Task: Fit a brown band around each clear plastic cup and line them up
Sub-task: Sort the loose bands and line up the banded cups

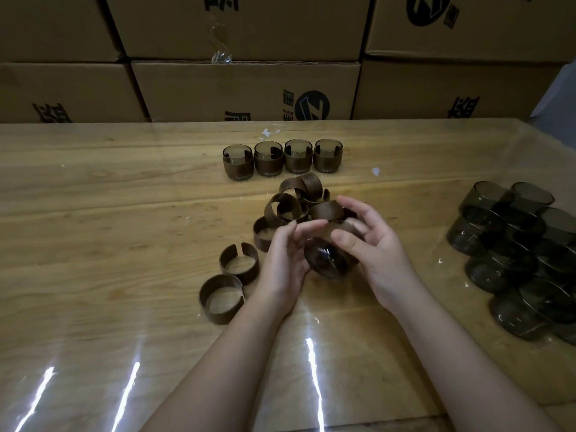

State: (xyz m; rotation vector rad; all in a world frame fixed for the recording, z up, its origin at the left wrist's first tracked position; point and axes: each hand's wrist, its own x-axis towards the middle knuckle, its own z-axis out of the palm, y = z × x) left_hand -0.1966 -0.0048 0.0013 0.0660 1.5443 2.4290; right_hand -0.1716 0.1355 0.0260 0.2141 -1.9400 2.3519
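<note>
Between my hands a clear dark-tinted cup [327, 263] lies tilted, its base toward me, with a brown band [343, 227] around its far end. My left hand [285, 260] holds the cup's left side, fingers curled over it. My right hand [372, 244] grips the right side, thumb pressing on the band. Several banded cups [282, 159] stand in a row farther back. Loose brown bands [299, 201] are heaped just behind my hands, and two more bands [229, 282] lie to the left.
Several bare cups [517, 257] lie stacked on their sides at the right of the wooden table [109, 213]. Stacked cardboard boxes [243, 88] wall off the table's far edge. Glossy film covers the tabletop.
</note>
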